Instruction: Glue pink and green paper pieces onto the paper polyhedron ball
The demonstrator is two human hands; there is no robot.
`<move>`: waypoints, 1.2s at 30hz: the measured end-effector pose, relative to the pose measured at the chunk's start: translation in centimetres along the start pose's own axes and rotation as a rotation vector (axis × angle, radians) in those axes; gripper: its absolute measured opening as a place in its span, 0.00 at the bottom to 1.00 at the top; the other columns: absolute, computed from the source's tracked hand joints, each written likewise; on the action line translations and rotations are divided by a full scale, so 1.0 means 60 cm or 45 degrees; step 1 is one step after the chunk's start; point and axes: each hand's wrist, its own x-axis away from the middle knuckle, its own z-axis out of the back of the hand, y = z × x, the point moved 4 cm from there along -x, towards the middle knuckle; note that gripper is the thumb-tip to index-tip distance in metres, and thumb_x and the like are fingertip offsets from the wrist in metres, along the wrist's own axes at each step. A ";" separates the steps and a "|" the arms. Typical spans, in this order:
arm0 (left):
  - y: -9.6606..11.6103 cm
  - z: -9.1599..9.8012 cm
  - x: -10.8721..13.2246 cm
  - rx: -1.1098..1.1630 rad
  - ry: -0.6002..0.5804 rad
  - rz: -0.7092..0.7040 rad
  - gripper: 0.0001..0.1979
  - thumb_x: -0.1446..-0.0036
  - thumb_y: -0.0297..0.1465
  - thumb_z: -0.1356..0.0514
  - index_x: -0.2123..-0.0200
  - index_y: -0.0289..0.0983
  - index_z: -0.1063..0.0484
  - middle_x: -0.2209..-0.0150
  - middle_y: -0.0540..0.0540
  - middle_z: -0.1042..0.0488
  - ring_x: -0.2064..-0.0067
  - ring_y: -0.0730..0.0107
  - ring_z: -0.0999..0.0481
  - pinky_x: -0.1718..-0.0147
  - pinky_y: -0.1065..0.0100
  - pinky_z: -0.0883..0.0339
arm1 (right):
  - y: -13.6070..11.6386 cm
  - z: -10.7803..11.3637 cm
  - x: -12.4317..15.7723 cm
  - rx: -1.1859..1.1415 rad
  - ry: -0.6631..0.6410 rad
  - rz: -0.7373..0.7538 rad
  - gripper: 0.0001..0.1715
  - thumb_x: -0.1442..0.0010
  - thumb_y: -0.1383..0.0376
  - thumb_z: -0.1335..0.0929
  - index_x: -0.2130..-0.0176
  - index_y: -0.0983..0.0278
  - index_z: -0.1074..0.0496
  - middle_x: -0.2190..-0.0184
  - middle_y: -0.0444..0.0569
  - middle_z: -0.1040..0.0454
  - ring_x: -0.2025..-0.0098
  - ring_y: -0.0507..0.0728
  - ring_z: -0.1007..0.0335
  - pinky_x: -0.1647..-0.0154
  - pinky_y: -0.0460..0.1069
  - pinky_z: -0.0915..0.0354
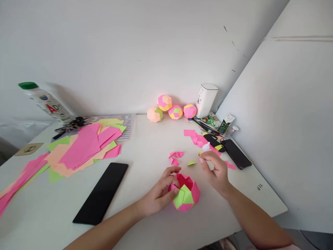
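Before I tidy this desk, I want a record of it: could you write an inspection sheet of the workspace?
Surface: white table, dark marking near its right corner.
Job's things: pink and green paper ball, open at the top; folded pink pieces and a folded green piece beyond it.
Clutter: loose paper sheets and a black slab at left; cutter and black case at right.
Hands: left hand holds the ball; right hand is beside it, whether holding anything is unclear.
Cables: thin dark cord on the floor, lower right.
Surroundings: white wall behind; four finished paper balls and a green-capped bottle near it.
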 end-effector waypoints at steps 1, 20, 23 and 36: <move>-0.003 0.000 0.000 0.021 -0.015 0.028 0.10 0.37 0.37 0.48 0.65 0.38 0.34 0.43 0.41 0.47 0.37 0.54 0.49 0.42 0.56 0.47 | 0.005 0.010 -0.003 0.092 0.109 -0.003 0.06 0.41 0.71 0.35 0.68 0.62 0.31 0.72 0.48 0.30 0.68 0.56 0.33 0.66 0.52 0.34; -0.006 0.013 -0.007 0.273 0.291 0.213 0.15 0.40 0.43 0.45 0.70 0.37 0.37 0.45 0.41 0.44 0.43 0.56 0.40 0.46 0.57 0.45 | 0.149 -0.033 0.020 0.489 -0.384 -0.507 0.23 0.44 0.64 0.35 0.48 0.66 0.36 0.51 0.61 0.29 0.47 0.69 0.35 0.48 0.64 0.39; -0.009 0.012 -0.006 0.301 0.281 0.222 0.15 0.40 0.43 0.46 0.70 0.37 0.36 0.44 0.41 0.44 0.43 0.56 0.39 0.47 0.58 0.44 | 0.143 -0.038 0.018 0.454 -0.401 -0.460 0.17 0.46 0.63 0.32 0.56 0.64 0.30 0.57 0.59 0.26 0.51 0.69 0.33 0.49 0.65 0.39; -0.022 0.013 -0.010 0.632 0.366 0.439 0.16 0.44 0.45 0.42 0.67 0.36 0.32 0.46 0.42 0.34 0.53 0.61 0.32 0.59 0.66 0.39 | 0.120 -0.017 -0.003 -0.220 -0.176 -0.626 0.23 0.42 0.50 0.35 0.53 0.60 0.38 0.57 0.52 0.28 0.61 0.58 0.28 0.57 0.56 0.31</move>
